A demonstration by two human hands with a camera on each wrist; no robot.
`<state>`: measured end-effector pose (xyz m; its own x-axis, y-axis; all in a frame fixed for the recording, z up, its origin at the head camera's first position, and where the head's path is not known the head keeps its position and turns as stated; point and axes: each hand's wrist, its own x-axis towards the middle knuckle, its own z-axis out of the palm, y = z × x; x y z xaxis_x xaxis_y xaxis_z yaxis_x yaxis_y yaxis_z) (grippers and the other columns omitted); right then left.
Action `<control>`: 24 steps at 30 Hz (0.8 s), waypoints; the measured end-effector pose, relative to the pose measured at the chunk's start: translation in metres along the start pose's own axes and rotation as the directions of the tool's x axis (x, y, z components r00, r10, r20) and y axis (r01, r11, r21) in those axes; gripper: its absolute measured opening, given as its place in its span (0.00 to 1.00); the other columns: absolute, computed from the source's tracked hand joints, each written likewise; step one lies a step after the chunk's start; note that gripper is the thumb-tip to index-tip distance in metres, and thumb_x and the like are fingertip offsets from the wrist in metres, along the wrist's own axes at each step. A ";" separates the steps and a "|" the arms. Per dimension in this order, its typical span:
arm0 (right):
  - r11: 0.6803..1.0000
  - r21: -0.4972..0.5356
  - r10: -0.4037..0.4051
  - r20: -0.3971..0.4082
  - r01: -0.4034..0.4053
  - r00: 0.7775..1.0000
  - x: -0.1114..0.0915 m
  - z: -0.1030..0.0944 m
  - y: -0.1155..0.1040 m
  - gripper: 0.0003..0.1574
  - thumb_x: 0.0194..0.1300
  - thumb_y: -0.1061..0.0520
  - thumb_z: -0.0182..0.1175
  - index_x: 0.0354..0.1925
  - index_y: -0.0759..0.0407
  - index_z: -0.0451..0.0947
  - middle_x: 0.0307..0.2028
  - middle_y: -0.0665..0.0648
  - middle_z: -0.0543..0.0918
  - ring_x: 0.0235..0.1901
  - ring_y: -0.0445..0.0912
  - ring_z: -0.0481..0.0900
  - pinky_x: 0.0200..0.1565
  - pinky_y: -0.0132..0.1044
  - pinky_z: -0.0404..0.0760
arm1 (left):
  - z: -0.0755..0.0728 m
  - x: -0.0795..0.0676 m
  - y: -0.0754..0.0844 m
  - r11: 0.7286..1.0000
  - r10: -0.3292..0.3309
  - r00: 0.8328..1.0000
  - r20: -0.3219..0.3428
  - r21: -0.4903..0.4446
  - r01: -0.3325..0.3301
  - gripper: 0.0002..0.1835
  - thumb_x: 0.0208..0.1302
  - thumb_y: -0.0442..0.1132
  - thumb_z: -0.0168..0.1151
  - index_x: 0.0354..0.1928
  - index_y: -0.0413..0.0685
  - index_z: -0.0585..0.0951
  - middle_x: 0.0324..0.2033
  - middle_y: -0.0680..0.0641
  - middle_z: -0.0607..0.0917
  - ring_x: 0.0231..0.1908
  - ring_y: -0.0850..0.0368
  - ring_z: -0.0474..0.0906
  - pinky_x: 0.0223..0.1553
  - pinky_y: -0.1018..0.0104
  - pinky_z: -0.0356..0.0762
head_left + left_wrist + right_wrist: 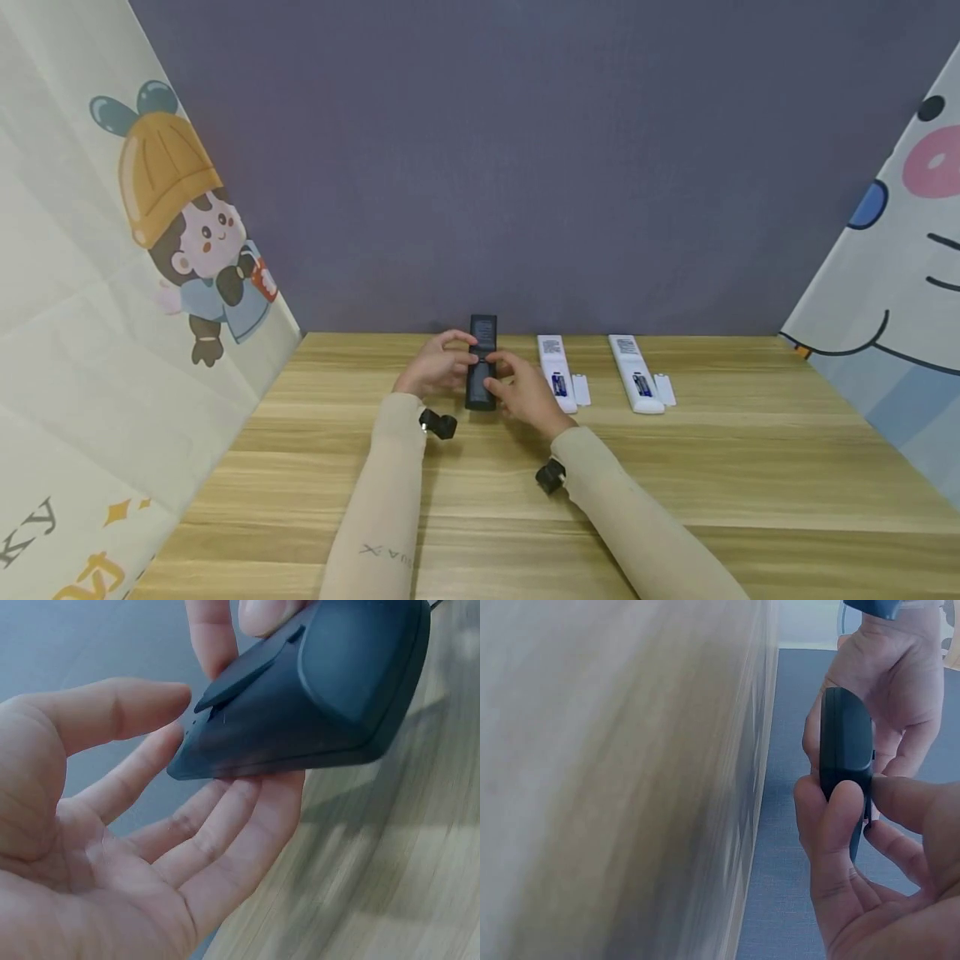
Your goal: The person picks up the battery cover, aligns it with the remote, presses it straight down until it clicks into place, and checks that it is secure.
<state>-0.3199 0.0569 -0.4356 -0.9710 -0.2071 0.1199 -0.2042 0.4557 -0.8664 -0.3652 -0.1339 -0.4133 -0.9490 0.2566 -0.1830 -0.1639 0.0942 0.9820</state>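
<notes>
A black remote control (483, 332) is held above the table with its back facing up. My left hand (435, 365) holds it from the left, fingers underneath; in the left wrist view its thumb (142, 712) is close to the battery cover. That black battery cover (244, 679) stands tilted up from the remote's back. From the other side, my right hand (528, 396) pinches the cover between thumb and forefinger, and its other fingers (840, 817) touch the remote's body. The inside of the battery compartment is hidden.
Two white remote controls, one nearer (553, 354) and one farther right (624, 354), lie back up with batteries showing. Beside each rests a white battery cover (581, 390). A dark grey panel (480, 167) rises behind the wooden table (487, 508).
</notes>
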 end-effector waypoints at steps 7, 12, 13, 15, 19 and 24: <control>1.000 0.010 0.006 0.010 -0.006 1.000 -0.001 -0.001 -0.001 0.27 0.70 0.57 0.67 0.64 0.49 0.75 0.52 0.64 0.85 0.24 0.48 0.84 0.22 0.37 0.82 | -0.003 0.000 -0.002 1.000 0.013 0.999 0.044 0.005 -0.014 0.19 0.70 0.27 0.61 0.61 0.44 0.80 0.60 0.35 0.82 0.47 0.46 0.87 0.52 0.48 0.85; 1.000 0.007 0.005 0.007 -0.005 1.000 -0.001 -0.001 -0.001 0.26 0.70 0.57 0.67 0.64 0.49 0.75 0.52 0.63 0.85 0.21 0.48 0.82 0.21 0.37 0.81 | -0.003 0.001 -0.004 0.999 0.031 0.999 0.041 0.009 -0.031 0.19 0.70 0.26 0.61 0.61 0.42 0.80 0.60 0.35 0.81 0.48 0.49 0.86 0.54 0.46 0.84; 1.000 0.004 0.004 0.006 -0.004 1.000 -0.001 -0.001 -0.001 0.26 0.70 0.57 0.66 0.65 0.49 0.75 0.52 0.63 0.85 0.21 0.48 0.82 0.21 0.36 0.80 | -0.002 0.001 -0.004 0.999 0.033 0.999 0.041 0.006 -0.033 0.19 0.70 0.26 0.60 0.61 0.41 0.80 0.60 0.35 0.80 0.48 0.49 0.85 0.54 0.46 0.84; 1.000 -0.001 0.006 0.003 -0.006 1.000 -0.001 -0.001 -0.001 0.26 0.70 0.57 0.66 0.65 0.49 0.75 0.52 0.63 0.85 0.20 0.47 0.81 0.21 0.36 0.80 | -0.003 0.001 -0.005 0.999 0.037 0.999 0.041 0.001 -0.037 0.19 0.70 0.26 0.60 0.61 0.41 0.80 0.61 0.35 0.80 0.48 0.49 0.85 0.54 0.46 0.83; 1.000 -0.008 0.008 -0.001 -0.008 1.000 -0.001 -0.001 -0.001 0.26 0.71 0.56 0.66 0.65 0.49 0.76 0.52 0.62 0.85 0.19 0.46 0.80 0.21 0.36 0.79 | -0.003 0.003 -0.005 0.999 0.039 0.998 0.040 -0.004 -0.039 0.19 0.70 0.25 0.60 0.61 0.41 0.80 0.61 0.35 0.80 0.49 0.48 0.85 0.54 0.45 0.83; 1.000 0.000 0.014 0.004 -0.014 1.000 -0.002 -0.001 -0.001 0.27 0.70 0.56 0.66 0.66 0.50 0.76 0.54 0.63 0.85 0.21 0.48 0.82 0.21 0.36 0.79 | -0.003 0.003 -0.006 0.999 0.042 0.999 0.035 0.002 -0.042 0.19 0.70 0.26 0.61 0.61 0.43 0.81 0.62 0.35 0.80 0.51 0.46 0.86 0.54 0.45 0.83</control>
<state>-0.3182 0.0575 -0.4344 -0.9733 -0.2036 0.1059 -0.1904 0.4586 -0.8680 -0.3675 -0.1366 -0.4194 -0.9449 0.2942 -0.1436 -0.1237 0.0853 0.9886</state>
